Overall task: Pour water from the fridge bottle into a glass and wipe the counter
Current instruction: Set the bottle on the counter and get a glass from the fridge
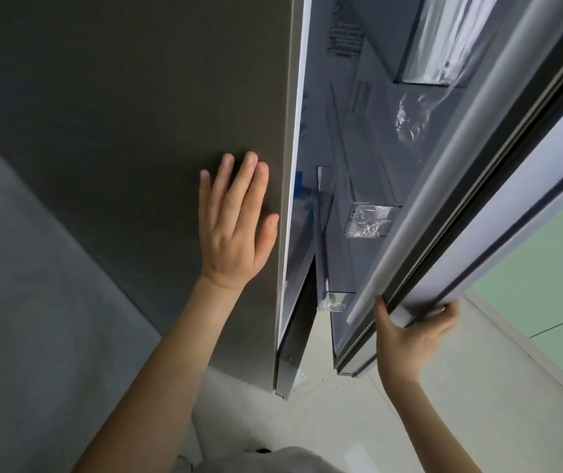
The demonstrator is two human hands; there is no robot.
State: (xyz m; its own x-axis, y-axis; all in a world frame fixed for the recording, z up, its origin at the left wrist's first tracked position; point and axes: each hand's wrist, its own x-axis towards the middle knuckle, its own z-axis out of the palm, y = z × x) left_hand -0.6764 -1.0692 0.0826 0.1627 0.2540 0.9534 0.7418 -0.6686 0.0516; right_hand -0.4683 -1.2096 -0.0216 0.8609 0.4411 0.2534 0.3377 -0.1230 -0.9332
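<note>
The left hand (235, 230) is lying flat, fingers straight, on the grey fridge door (136, 131) at centre frame. The right hand (413, 336), lower right, is gripping the bottom edge of the open door (471, 186). No bottle is showing; clear shelves (369, 220) are sitting inside.

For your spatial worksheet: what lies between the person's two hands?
In the head view, the fridge's open gap separates the left hand on the closed door from the right hand gripping the open door.

Pale, glossy floor (358, 421) underfoot, with dark specks. Grey wall (17, 268) at left, in shadow. Mint-green surface (539, 285) at right, carrying a thin dark line and one small dark dot, bordered by a pale strip (529, 353).
</note>
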